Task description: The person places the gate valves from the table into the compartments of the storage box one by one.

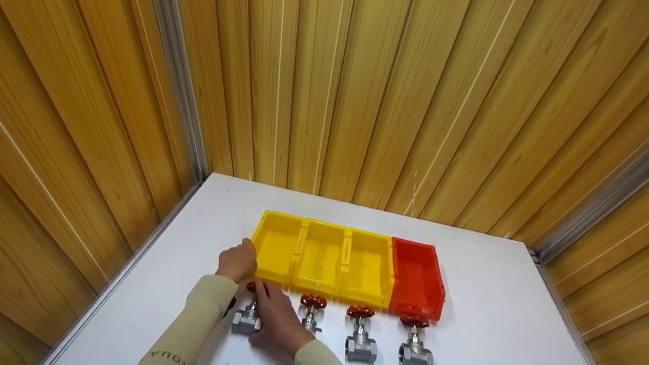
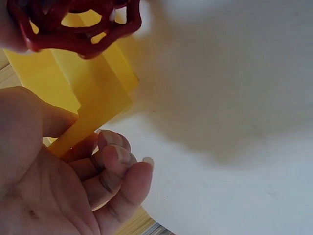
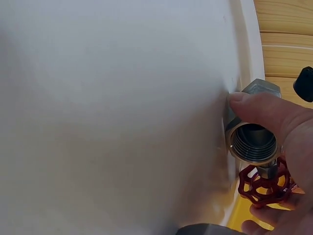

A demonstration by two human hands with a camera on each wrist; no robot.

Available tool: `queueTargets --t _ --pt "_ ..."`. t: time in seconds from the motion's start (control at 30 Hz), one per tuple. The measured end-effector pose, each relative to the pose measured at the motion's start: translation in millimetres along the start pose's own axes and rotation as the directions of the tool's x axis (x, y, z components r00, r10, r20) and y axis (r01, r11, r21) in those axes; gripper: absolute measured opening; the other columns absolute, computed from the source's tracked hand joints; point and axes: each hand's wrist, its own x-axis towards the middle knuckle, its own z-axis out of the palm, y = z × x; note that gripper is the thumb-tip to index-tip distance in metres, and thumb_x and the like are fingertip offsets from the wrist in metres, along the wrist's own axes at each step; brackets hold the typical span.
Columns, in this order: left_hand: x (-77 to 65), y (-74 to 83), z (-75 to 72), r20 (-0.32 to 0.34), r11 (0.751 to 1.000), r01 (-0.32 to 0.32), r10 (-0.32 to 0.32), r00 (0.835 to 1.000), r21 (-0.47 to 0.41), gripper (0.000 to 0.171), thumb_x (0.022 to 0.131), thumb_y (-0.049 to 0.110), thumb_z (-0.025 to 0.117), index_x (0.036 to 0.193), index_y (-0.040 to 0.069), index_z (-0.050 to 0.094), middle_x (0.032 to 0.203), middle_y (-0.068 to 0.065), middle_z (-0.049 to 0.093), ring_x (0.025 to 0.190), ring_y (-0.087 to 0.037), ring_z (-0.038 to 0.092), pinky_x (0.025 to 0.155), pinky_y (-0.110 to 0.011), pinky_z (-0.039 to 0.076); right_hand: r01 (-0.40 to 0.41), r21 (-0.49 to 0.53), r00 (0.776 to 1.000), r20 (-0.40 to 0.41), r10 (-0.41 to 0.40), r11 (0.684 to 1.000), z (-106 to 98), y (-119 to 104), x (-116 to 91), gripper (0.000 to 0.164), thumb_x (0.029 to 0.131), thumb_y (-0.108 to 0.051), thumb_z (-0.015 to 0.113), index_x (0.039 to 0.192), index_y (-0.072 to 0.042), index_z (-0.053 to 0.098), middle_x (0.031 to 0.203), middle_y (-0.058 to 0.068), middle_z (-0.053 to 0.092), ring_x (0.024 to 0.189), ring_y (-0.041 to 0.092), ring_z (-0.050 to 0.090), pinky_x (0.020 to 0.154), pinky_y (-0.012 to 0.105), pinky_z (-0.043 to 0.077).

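Note:
My left hand (image 1: 238,261) grips the left side wall of the leftmost yellow bin (image 1: 276,246). In the left wrist view the thumb lies on one side of that bin wall (image 2: 100,110), with the curled fingers (image 2: 120,164) on the other. My right hand (image 1: 280,318) holds the leftmost gate valve (image 1: 246,322), a silver body with a red handwheel. The right wrist view shows the thumb (image 3: 259,107) across the valve's metal body and the fingers by the red handwheel (image 3: 266,188). Its threaded opening (image 3: 253,144) faces that camera.
Two more yellow bins (image 1: 320,253) and a red bin (image 1: 418,279) continue the row to the right. Several more valves with red handwheels (image 1: 361,311) stand in front of the bins on the white table (image 1: 487,299). Wood-patterned panels (image 1: 334,101) enclose the table.

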Motion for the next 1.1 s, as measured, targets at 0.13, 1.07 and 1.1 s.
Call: queueTargets --t 0.13,1.07,1.1 --pt "-0.5 -0.8 1.6 -0.007 1.0 0.005 -0.005 1.0 -0.002 0.027 0.092 0.01 0.055 0.11 -0.008 0.047 0.075 -0.015 0.057 0.064 -0.027 0.055 0.066 -0.044 0.051 0.022 -0.095 1.0 -0.016 -0.024 0.995 1.4 1.1 -0.5 0.114 0.055 -0.036 0.094 0.146 -0.008 0.03 0.141 0.006 0.045 0.126 0.018 0.048 0.108 0.033 0.041" --pt "-3.0 -0.1 -0.6 -0.002 1.0 0.006 -0.007 1.0 -0.016 0.028 0.094 0.011 0.052 0.113 -0.008 0.045 0.073 -0.014 0.056 0.061 -0.026 0.053 0.063 -0.042 0.051 -0.006 -0.041 1.0 -0.004 0.006 0.999 -6.0 2.4 -4.5 0.118 0.056 -0.042 0.092 0.15 -0.007 0.028 0.146 0.011 0.041 0.131 0.022 0.046 0.108 0.033 0.041" --pt "-2.9 -0.4 -1.1 -0.004 1.0 0.005 -0.005 1.0 -0.015 0.029 0.094 0.011 0.053 0.114 -0.008 0.045 0.073 -0.015 0.057 0.062 -0.027 0.054 0.063 -0.042 0.051 -0.005 -0.044 1.0 -0.008 0.005 0.999 -6.3 2.2 -4.2 0.118 0.056 -0.043 0.092 0.15 -0.008 0.028 0.146 0.011 0.041 0.131 0.022 0.046 0.108 0.033 0.041"
